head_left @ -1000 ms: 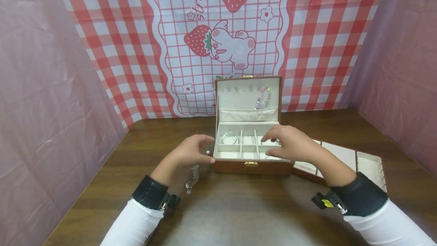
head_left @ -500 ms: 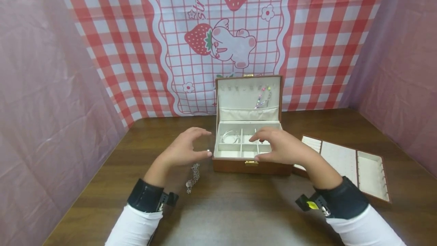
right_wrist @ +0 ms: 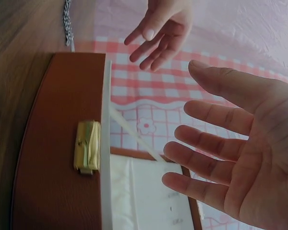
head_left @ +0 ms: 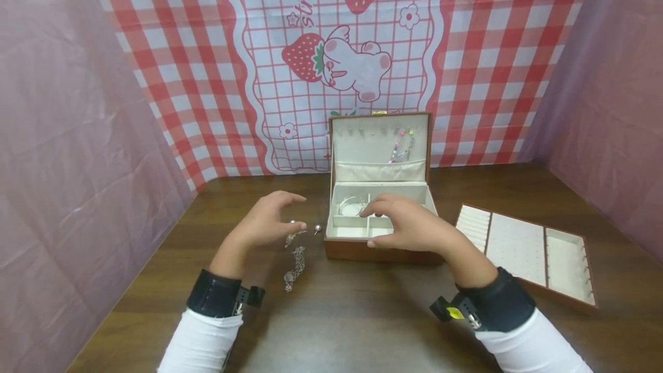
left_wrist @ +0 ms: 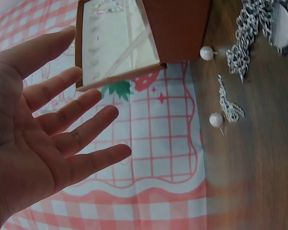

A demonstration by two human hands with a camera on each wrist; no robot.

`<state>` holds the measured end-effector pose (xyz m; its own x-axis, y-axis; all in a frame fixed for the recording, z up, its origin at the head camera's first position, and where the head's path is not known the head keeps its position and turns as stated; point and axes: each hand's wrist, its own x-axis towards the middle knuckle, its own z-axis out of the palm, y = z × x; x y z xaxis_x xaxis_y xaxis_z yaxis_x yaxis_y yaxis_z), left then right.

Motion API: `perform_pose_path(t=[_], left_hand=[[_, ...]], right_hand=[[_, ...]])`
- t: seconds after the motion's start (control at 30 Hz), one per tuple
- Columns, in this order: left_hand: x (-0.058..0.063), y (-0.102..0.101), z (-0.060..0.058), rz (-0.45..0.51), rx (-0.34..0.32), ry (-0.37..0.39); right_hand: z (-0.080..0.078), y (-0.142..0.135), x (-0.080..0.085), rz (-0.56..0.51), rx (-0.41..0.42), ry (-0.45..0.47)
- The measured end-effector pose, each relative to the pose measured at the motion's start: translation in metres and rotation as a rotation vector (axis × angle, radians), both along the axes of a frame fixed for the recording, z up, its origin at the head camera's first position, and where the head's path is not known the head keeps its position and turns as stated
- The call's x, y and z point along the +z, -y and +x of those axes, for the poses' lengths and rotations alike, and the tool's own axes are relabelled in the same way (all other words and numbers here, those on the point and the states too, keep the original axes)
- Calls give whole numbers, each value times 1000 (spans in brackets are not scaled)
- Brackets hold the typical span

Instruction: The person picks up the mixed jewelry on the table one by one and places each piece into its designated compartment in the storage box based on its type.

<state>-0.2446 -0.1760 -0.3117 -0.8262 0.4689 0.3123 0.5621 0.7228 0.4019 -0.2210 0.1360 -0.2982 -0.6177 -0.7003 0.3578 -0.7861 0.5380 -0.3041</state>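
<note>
My left hand [head_left: 259, 220], fingers extended and holding nothing, hovers left of the brown jewelry box [head_left: 380, 251]. Two pearl stud earrings, one a pearl stud [left_wrist: 207, 53] by the box and the other a pearl stud [left_wrist: 216, 120] further off, lie on the table near it. Beside them are a thin silver chain [left_wrist: 230, 106] and a chunky silver chain [head_left: 295, 269] with a round disc. Over the box's front compartments hangs my right hand [head_left: 414, 226], its palm bare in the right wrist view. A silver bangle [head_left: 352, 206] rests in the back left compartment; the right compartments are partly hidden.
The box's lid [head_left: 380, 171] stands raised, with a pastel beaded bracelet [head_left: 397, 151] hanging inside it. A divided tray [head_left: 518, 246] lies on the wooden table [head_left: 331, 327] to the right. Checked strawberry cloth [head_left: 476, 73] hangs behind.
Both hands have moved left. My left hand has drawn away from the box, uncovering a pearl stud and the thin chain; my right hand has crossed from the right compartments toward the middle.
</note>
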Motion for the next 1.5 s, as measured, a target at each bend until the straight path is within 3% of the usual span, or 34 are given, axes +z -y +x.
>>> perform_pose_path(t=[0.37,0.67,1.03,1.33,1.5], left_hand=[[1,18,-6,3,68,72],[1,37,-10,-12,118,108],[4,45,-8,-4,140,130],[6,51,-7,2,135,127],[6,51,-7,-5,138,131]], right_hand=[[-2,35,-7,10,77,17],[-8,80,-19,2,196,70],[-17,130,-38,95,288,71],[-28,157,-51,288,138,131],[-31,165,-58,346,117,125]])
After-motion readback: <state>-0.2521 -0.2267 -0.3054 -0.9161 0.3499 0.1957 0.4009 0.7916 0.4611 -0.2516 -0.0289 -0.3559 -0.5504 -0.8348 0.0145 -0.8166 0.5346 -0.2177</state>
